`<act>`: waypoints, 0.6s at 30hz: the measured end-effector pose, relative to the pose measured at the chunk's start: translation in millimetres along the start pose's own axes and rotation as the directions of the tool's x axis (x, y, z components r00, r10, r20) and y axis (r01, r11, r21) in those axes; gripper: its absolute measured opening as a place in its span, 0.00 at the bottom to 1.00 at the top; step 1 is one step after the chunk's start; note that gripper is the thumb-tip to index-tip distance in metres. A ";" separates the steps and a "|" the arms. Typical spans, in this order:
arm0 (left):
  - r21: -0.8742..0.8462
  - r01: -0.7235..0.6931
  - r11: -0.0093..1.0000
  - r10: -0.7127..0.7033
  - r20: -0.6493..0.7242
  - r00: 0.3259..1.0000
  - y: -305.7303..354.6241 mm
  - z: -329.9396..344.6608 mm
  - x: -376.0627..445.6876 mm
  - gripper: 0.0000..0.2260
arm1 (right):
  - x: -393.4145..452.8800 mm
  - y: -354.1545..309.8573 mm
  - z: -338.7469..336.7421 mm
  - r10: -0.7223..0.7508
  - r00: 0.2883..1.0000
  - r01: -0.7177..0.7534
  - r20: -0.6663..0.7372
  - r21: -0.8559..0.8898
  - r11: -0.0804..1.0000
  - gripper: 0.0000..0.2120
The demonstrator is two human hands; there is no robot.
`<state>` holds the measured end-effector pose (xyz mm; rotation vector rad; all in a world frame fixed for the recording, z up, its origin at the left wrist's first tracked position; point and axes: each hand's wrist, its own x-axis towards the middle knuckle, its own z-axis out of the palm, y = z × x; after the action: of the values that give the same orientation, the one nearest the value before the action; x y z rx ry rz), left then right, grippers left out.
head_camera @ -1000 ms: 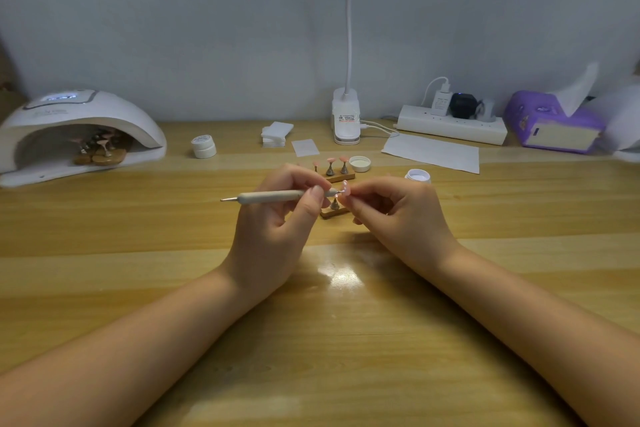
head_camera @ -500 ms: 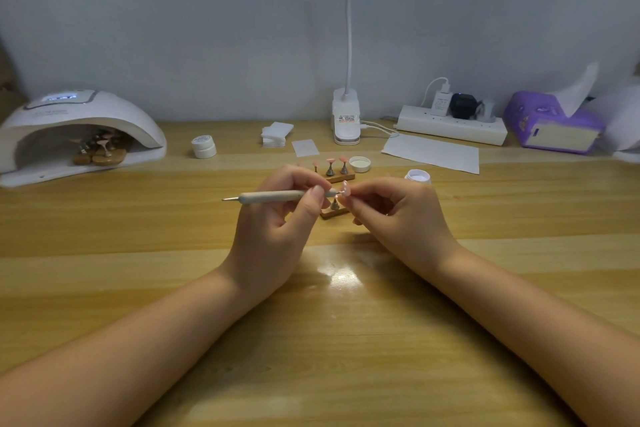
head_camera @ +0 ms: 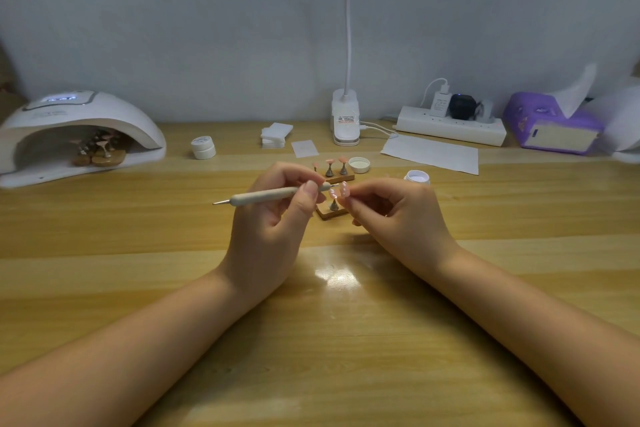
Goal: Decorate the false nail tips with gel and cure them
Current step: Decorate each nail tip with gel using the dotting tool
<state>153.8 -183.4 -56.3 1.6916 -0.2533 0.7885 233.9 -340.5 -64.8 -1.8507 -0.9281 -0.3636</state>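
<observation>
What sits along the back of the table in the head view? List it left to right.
Curing lamp → closed gel pot → stack of white pads → desk lamp base → power strip → purple tissue pack.

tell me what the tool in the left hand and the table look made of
Dotting tool: the handle looks like matte pale plastic or painted wood, no shine; the thin tip looks like metal.
Table: looks like wood or wood-look laminate, with pale and darker grain bands and a glossy lamp reflection.

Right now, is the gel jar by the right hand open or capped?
Open: the jar shows white contents, and its lid lies upturned nearby.
</observation>
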 end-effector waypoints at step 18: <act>0.034 -0.011 0.999 0.009 0.058 0.998 -3.6 0.0 -0.1 0.03 | 0.1 -3.1 -1.5 -0.034 0.999 0.034 0.003 -0.006 0.999 0.07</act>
<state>155.7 -182.4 -59.2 1.7482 -0.2902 0.7560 231.9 -341.1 -62.1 -1.8431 -0.9626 -0.3850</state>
